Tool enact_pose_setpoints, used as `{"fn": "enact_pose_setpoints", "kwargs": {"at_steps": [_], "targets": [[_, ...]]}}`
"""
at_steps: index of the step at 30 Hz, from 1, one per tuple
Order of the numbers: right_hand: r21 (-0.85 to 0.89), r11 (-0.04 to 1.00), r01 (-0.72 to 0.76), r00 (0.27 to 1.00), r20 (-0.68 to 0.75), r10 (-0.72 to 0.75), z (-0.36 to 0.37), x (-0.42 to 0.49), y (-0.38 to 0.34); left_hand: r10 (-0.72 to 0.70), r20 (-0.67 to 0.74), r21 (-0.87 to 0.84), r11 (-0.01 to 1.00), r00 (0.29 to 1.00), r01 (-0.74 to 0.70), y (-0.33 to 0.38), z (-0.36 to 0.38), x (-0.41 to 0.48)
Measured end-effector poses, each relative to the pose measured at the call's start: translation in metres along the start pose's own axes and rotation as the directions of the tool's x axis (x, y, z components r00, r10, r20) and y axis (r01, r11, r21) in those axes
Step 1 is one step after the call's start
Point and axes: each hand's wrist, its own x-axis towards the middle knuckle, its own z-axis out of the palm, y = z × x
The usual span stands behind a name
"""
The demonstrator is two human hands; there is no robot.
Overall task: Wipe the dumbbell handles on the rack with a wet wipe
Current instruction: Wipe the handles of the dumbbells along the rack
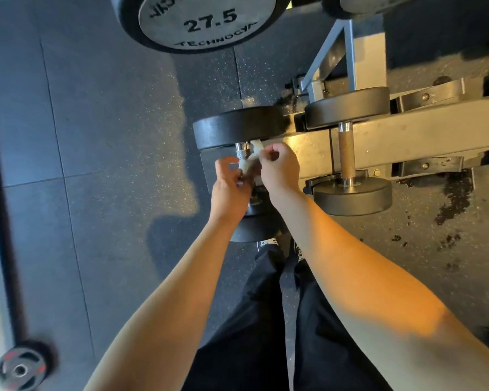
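A black dumbbell (pixel 239 127) lies on the low grey rack (pixel 424 128), and the top of its knurled metal handle (pixel 242 151) shows. A white wet wipe (pixel 251 159) is draped against that handle. My left hand (pixel 229 190) pinches the wipe's lower part from the left. My right hand (pixel 280 167) grips its upper part from the right. Both hands hide the lower half of the handle. To the right a second dumbbell (pixel 350 108) rests on the rack with a brownish handle (pixel 346 153).
A large 27.5 dumbbell head (pixel 206 19) hangs on the upper tier, above and behind my hands. A barbell with a small plate (pixel 20 368) lies on the dark rubber floor at the left. Dark stains (pixel 455 198) mark the floor right of the rack. My black trousers and shoes are below.
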Motion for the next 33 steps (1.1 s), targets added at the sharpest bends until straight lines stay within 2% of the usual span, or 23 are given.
{"fn": "enact_pose_setpoints", "kwargs": {"at_steps": [4, 8, 9, 10, 12, 13, 15, 20, 22, 24, 26, 29, 33], "targets": [[0.067, 0.997, -0.029, 0.999, 0.042, 0.026, 0.024, 0.007, -0.005, 0.006, -0.068, -0.026, 1.0, 0.998, -0.007, -0.001, -0.004, 0.015], [0.012, 1.0, 0.025, 0.995, 0.092, -0.026, 0.039, 0.005, 0.005, -0.03, -0.073, 0.046, 0.998, 0.997, 0.034, -0.009, -0.005, 0.015], [0.03, 0.999, -0.017, 0.992, 0.125, 0.014, 0.041, 0.006, 0.008, -0.055, -0.044, 0.057, 0.997, 0.997, 0.058, -0.012, -0.003, 0.013], [0.099, 0.987, -0.13, 0.979, 0.173, 0.111, 0.041, 0.007, 0.007, -0.082, -0.011, 0.069, 0.994, 0.997, 0.082, -0.014, -0.002, 0.01], [0.29, 0.858, -0.423, 0.894, 0.29, 0.342, 0.04, 0.015, 0.002, -0.122, 0.017, 0.102, 0.988, 0.992, 0.12, -0.016, 0.0, 0.007], [0.333, 0.782, -0.527, 0.84, 0.343, 0.42, 0.039, 0.021, 0.002, -0.132, 0.014, 0.108, 0.986, 0.991, 0.13, -0.017, 0.0, 0.008], [0.357, 0.719, -0.596, 0.793, 0.401, 0.458, 0.035, 0.03, -0.003, -0.134, 0.009, 0.109, 0.985, 0.991, 0.133, -0.018, 0.001, 0.011], [0.304, 0.776, -0.552, 0.789, 0.49, 0.37, 0.029, 0.03, -0.004, -0.138, -0.067, 0.054, 0.988, 0.988, 0.142, -0.02, 0.002, 0.011], [0.248, 0.831, -0.497, 0.804, 0.491, 0.335, 0.026, 0.023, -0.002, -0.159, -0.123, 0.02, 0.986, 0.98, 0.163, -0.018, 0.001, 0.01], [0.057, 0.919, -0.391, 0.818, 0.478, 0.318, 0.021, 0.015, 0.002, -0.171, -0.126, 0.01, 0.985, 0.977, 0.173, -0.015, 0.001, 0.009], [-0.165, 0.96, -0.227, 0.852, 0.444, 0.278, 0.017, 0.011, 0.007, -0.177, -0.113, 0.012, 0.984, 0.978, 0.179, -0.013, 0.002, 0.008], [-0.302, 0.951, -0.073, 0.861, 0.461, 0.213, 0.01, 0.01, 0.012, -0.173, -0.087, 0.018, 0.984, 0.981, 0.175, -0.012, 0.002, 0.009], [-0.474, 0.875, 0.094, 0.843, 0.506, 0.184, 0.009, 0.008, 0.024, -0.188, -0.067, 0.007, 0.982, 0.98, 0.189, -0.015, 0.002, 0.01]]}}
